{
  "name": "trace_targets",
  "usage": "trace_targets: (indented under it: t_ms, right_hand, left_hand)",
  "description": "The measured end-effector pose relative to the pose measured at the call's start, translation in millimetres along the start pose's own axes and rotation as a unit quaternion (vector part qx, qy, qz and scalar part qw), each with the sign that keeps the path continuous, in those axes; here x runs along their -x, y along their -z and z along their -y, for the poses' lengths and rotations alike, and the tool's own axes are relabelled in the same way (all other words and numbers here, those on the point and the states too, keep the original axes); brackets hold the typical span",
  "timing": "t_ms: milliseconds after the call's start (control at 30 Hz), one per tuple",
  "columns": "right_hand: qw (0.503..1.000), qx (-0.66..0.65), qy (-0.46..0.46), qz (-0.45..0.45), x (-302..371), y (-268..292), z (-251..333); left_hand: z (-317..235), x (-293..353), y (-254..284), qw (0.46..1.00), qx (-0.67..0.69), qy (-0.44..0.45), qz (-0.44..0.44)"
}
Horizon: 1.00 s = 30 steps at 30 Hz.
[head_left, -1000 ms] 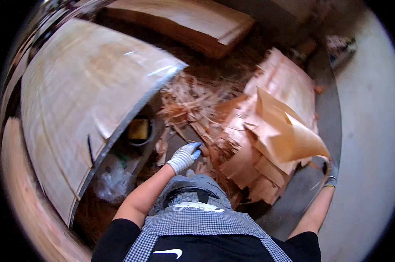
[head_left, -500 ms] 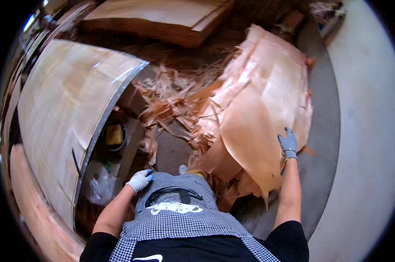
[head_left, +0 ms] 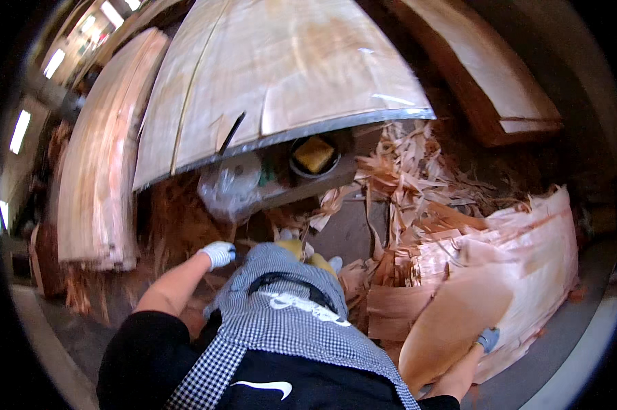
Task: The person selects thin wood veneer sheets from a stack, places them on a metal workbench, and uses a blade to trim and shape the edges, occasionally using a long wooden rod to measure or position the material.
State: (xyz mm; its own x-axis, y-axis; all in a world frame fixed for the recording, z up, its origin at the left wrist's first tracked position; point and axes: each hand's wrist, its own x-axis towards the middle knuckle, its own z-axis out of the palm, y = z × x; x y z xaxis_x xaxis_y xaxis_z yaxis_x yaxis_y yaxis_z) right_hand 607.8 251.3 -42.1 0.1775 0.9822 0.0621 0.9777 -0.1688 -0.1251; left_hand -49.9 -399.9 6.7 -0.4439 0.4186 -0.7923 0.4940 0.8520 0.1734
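Note:
At the lower right, my right hand (head_left: 487,339) in a grey glove is at the edge of a thin, curved wood veneer sheet (head_left: 452,324), its fingers curled on it. This sheet lies bowed over a stack of pale pinkish veneer (head_left: 547,273), whose left ends are ragged and torn. My left hand (head_left: 219,254), in a white striped glove with dark fingertips, hangs left of my checked apron (head_left: 288,294). Its fingers are drawn together, with nothing visible in them. Blur hides the finer finger detail.
Ahead stands a table (head_left: 281,61) topped with pale veneer, a dark stick (head_left: 232,132) at its metal edge. Below are a round pan with a yellow block (head_left: 314,154) and a clear plastic bag (head_left: 228,193). Torn veneer scraps (head_left: 417,174) litter the floor. More veneer stacks (head_left: 103,157) stand left and far right.
My view has swung left, so the table now lies ahead and the veneer stack sits lower right. My left hand has moved away from the apron. My right hand remains by the curved sheet.

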Motion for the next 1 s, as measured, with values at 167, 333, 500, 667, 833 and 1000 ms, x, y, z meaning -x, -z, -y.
trace_targets:
  t_ms: [167, 333, 500, 667, 833, 1000]
  right_hand:
    - [0.965, 0.122, 0.008, -0.231, 18.8, 64.4, 79.4]
    - [0.918, 0.122, 0.284, -0.250, 60.9, 84.2, 155.6]
    - [0.833, -0.013, 0.536, 0.137, 230.7, 53.1, 303.2]
    - [0.744, -0.013, 0.591, 0.312, 359.4, 48.4, 402.3]
    - [0.704, -0.053, 0.557, 0.437, 456.3, 26.8, 493.4]
    - [0.525, -0.219, 0.505, 0.649, 526.8, 33.6, 552.9]
  left_hand:
    - [54.2, 26.3, -34.1, 0.982, 0.111, 0.132, -0.071]
    - [58.0, -48.1, -16.2, 0.950, 0.214, 0.190, -0.122]
    - [114.4, -118.9, -51.3, 0.822, 0.403, 0.330, -0.228]
    - [91.5, -144.4, -45.6, 0.503, 0.818, 0.199, -0.197]
    - [48.4, -106.2, -88.0, 0.443, 0.892, -0.085, 0.015]
    - [-23.1, -22.7, 52.3, 0.335, 0.936, -0.085, 0.073]
